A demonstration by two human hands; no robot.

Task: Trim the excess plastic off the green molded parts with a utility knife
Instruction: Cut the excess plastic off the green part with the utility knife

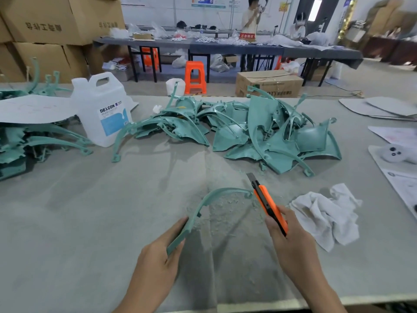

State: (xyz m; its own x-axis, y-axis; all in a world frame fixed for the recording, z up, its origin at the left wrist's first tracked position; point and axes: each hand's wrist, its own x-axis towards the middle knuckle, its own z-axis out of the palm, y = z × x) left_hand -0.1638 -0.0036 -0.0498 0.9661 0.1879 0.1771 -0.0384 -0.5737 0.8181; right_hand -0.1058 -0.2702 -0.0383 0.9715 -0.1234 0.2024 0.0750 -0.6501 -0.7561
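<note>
Room: a workshop, where your grey surface [90,222] fills the foreground. Cartons [45,30] are stacked back left, and an orange stool [195,75] and a box [268,83] stand on the floor past its far edge. Two people are at a long table by the far wall.
Left hand: your left hand [158,256] grips the near end of a curved green part [216,193], fingers and thumb closed round it.
Part: it arcs away and to the right from that hand, its far end just beside the knife's body.
Right hand: your right hand [291,240] holds the orange knife [268,204], fingers wrapped round the handle. The blade is out, pointing away and slightly left.
Shavings: pale shavings [225,211] litter the surface between your hands.
Pile: a pile [259,132] of green parts sprawls across the middle, and its nearest piece lies near the blade tip.
Left side: a white jug [101,109] stands beside a stack [18,150] of green parts, with a grey sheet [33,109] on top.
Right side: a crumpled white rag [325,215] lies just right of your right hand, and papers [394,136] sit along the right edge.
</note>
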